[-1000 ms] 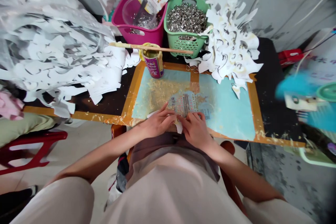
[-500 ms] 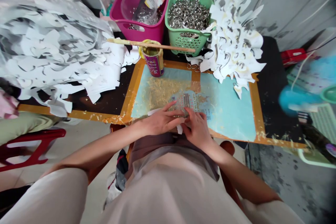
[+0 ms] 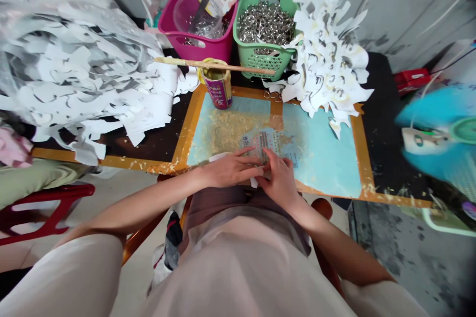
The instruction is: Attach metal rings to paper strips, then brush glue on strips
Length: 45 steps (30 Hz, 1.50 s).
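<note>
At the front edge of the table, my left hand [image 3: 234,169] lies palm down with its fingers stretched to the right over a white cut piece [image 3: 219,156]. A corner of white shows below its fingertips too. My right hand [image 3: 279,177] meets it from the right, fingers bent, thumb and index finger closing around the spot where the left fingertips are. What is pinched there is mostly hidden by the fingers. Under both hands is a printed, glue-smeared patch of the light-blue sheet [image 3: 327,158].
A glue tin [image 3: 219,90] with a stick [image 3: 238,68] across it stands behind. Beyond are a pink basket [image 3: 201,49] and a green basket [image 3: 260,62] of metal rings. White cut pieces pile up left [image 3: 92,84] and right [image 3: 327,69]. A blue-bladed fan [image 3: 427,109] is at right.
Both hands keep almost the same place, with only slight finger shifts. The view has moved a little. The fan's blue blades at right show in a different position.
</note>
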Motion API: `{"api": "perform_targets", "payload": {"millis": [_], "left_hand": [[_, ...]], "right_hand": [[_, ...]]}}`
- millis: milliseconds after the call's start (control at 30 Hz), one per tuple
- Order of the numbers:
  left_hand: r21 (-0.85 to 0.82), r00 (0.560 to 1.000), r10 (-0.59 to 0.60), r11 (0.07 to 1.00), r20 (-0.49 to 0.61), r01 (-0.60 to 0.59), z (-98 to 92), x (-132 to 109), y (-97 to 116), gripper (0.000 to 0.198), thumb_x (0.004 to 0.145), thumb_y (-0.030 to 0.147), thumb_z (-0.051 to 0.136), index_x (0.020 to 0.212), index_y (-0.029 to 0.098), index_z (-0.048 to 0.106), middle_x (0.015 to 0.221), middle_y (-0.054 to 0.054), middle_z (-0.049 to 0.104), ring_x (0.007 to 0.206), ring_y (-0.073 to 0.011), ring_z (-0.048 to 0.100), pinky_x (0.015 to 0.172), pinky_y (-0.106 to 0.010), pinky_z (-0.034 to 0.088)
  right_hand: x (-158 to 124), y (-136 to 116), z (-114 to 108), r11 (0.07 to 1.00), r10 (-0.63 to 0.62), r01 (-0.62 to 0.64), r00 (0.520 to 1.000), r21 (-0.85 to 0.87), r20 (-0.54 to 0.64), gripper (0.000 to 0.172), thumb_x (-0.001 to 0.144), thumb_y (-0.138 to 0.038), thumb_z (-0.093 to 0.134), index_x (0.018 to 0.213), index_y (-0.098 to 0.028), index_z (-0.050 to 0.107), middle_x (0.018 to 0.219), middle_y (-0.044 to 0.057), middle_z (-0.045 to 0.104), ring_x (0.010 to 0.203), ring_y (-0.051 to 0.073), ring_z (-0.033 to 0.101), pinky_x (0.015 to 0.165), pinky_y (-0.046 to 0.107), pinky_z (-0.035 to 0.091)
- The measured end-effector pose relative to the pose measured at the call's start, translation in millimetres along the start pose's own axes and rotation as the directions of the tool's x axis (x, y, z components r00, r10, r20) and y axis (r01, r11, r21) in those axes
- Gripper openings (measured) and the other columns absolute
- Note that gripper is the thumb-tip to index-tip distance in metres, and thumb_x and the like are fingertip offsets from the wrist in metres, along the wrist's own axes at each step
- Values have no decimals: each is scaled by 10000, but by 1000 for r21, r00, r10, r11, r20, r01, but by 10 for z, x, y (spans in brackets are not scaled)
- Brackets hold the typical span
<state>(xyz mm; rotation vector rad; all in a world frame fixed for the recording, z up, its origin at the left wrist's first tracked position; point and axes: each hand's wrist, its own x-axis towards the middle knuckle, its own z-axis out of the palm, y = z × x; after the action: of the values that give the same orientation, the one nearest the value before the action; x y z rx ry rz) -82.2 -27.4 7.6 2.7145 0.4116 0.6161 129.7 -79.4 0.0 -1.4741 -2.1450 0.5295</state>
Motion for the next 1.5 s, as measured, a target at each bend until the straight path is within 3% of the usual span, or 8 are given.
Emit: {"api": "perform_targets", "payload": {"millis": [267,433,567,833,1100,1300,1400,1500], "left_hand": [[56,988,74,996,-133,-67,-21,-61,-37,189,983,178,488,1126,184,612,1071,-105,746,1172,-183,656,1188,-495,367],[-5,979,-107,994,-176,108,103,-158,33,235,984,115,389,977,205,606,1006,-41,751,1075,-126,689,1209,-427,346],[69,954,-170,979,-245,193,200,-178,112,140,968,138,462,861,199,527,858,-5,723,971,-133,699,1193,-462,367],[70,884,-351,918,-308,389,322,-149,347,114,929,103,469,904,212,493,855,1,678,943,-163,676,1207,-569,307],[151,817,-468,830,-336,537,415,-125,527,145,932,89,442,970,187,541,948,-52,701,969,-187,675,1196,-579,297],[140,888,-438,879,-138,455,297,-189,665,448,849,113,484,1293,115,540,1223,-168,670,1258,-305,567,1210,-629,188],[180,898,-416,881,-145,437,345,-232,699,445,860,138,498,1297,119,579,1233,-170,677,1247,-313,579,1206,-598,220],[225,896,-406,869,-180,440,416,-255,715,434,867,151,505,1287,111,608,1227,-179,686,1234,-318,593,1195,-578,249]], "right_hand": [[-20,3,-8,1000,-25,25,1000,-5,14,501,925,-393,611,1362,-188,476,907,52,723,935,265,640,908,422,325],[-24,-2,-61,987,-101,113,989,-111,107,384,978,-388,534,1339,-266,578,956,65,649,947,251,575,885,405,304],[-17,-2,-77,978,-108,131,983,-160,146,350,988,-411,505,1289,-299,644,929,66,590,908,237,527,869,397,291],[-7,-29,-106,962,-125,164,975,-217,184,376,992,-383,488,1339,-309,613,948,80,566,933,254,507,865,411,288],[-55,-26,-47,973,-115,130,989,-189,89,373,977,-392,518,1299,-255,646,902,72,597,908,243,531,903,434,307],[-205,56,-80,963,-236,243,969,-119,71,386,990,-331,520,1357,-233,588,1034,67,724,1016,232,597,1078,497,246],[-280,46,-138,953,-271,278,960,-120,71,298,986,-276,531,1256,-261,657,1181,51,730,1115,244,605,1127,532,187],[-224,34,-252,971,-232,235,971,-46,62,215,984,-272,536,1067,-279,735,1096,23,759,1047,235,652,1084,511,282]]}}
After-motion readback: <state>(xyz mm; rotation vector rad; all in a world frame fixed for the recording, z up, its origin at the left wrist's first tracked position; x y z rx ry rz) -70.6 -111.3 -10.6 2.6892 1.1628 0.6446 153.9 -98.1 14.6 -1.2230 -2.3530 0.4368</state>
